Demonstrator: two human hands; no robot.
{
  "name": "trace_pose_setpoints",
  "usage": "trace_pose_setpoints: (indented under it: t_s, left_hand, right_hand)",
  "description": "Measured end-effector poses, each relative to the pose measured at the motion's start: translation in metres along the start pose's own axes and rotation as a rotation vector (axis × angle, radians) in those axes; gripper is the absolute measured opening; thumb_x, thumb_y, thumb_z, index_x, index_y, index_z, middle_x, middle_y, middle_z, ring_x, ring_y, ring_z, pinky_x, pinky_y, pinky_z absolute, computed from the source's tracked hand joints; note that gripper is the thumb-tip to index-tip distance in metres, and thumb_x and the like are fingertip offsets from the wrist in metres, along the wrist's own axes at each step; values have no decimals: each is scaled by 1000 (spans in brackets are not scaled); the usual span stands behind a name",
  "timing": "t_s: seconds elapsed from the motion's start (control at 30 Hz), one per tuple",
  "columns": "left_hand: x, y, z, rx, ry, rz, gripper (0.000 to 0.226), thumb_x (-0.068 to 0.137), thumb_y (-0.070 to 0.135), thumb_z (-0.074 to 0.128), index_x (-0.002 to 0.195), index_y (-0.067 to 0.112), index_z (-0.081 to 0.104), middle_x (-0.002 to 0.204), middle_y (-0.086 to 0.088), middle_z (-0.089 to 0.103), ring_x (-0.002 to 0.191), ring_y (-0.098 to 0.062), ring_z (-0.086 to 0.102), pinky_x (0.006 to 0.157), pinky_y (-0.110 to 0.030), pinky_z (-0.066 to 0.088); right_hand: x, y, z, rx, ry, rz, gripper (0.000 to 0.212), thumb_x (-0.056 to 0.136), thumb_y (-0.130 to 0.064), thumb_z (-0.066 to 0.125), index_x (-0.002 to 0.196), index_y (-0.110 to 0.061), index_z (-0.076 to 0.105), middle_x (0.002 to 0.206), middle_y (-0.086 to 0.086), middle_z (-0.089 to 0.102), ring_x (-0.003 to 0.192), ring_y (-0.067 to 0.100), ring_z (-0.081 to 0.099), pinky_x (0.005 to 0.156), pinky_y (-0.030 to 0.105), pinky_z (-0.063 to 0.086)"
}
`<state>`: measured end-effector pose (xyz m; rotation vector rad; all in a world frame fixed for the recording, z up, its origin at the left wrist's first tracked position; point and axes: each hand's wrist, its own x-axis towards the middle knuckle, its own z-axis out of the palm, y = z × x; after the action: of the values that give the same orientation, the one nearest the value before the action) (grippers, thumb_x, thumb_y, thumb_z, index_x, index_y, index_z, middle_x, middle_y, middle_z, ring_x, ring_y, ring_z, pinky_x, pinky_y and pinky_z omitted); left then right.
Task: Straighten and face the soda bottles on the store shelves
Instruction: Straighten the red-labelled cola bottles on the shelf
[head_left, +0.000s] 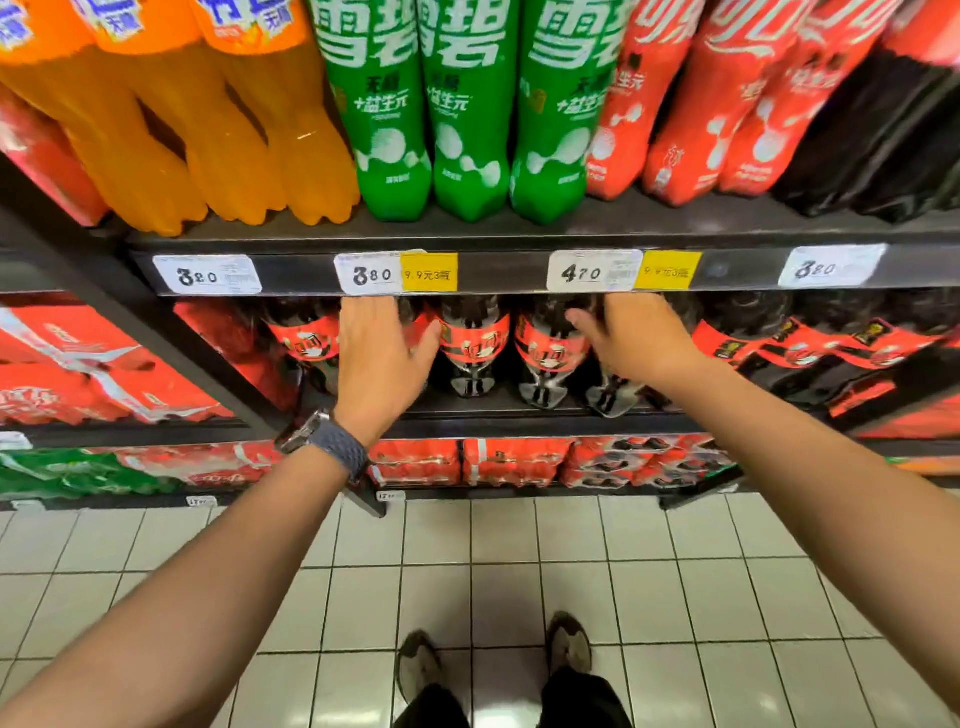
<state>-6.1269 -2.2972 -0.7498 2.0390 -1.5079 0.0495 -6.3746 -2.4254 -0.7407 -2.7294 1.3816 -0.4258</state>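
A row of dark cola bottles with red labels stands on the middle shelf, among them one and another between my hands. My left hand, with a watch on its wrist, reaches in and wraps over a bottle that it mostly hides; the thumb is spread to the right. My right hand grips the neighbouring bottle, whose base shows below the palm, thumb pointing left. The fingertips of both hands are hidden under the shelf's price strip.
The upper shelf carries orange bottles, green bottles, red bottles and black bottles. Red multipacks fill the left bay and the bottom shelf. White floor tiles and my shoes lie below.
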Motion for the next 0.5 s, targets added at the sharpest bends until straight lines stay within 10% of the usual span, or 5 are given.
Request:
trace_pose_setpoints:
  t_s: [0.1, 0.2, 0.5]
  left_hand:
    - [27, 24, 13, -19, -162, -73, 44, 90, 45, 57, 110, 6, 66, 109, -20, 67, 104, -36, 61, 87, -39, 46]
    - [43, 39, 24, -195, -290, -124, 49, 89, 48, 59, 132, 24, 57, 136, -2, 57, 125, -25, 52, 101, -36, 42]
    - [53, 45, 40, 285, -579, -169, 52, 98, 50, 39, 145, 28, 40, 149, -6, 42, 131, -30, 45, 97, -39, 42]
  right_hand:
    - [17, 10, 8, 189, -149, 115, 51, 93, -46, 50, 138, -21, 46, 138, 10, 51, 123, 33, 49, 94, 39, 43]
    - [33, 12, 14, 321, -186, 75, 55, 92, -45, 55, 141, -24, 44, 150, -1, 38, 139, 21, 31, 112, 31, 24]
    - [37, 18, 20, 311, -219, 56, 57, 92, -49, 52, 144, -30, 38, 152, -6, 32, 141, 19, 25, 106, 20, 15]
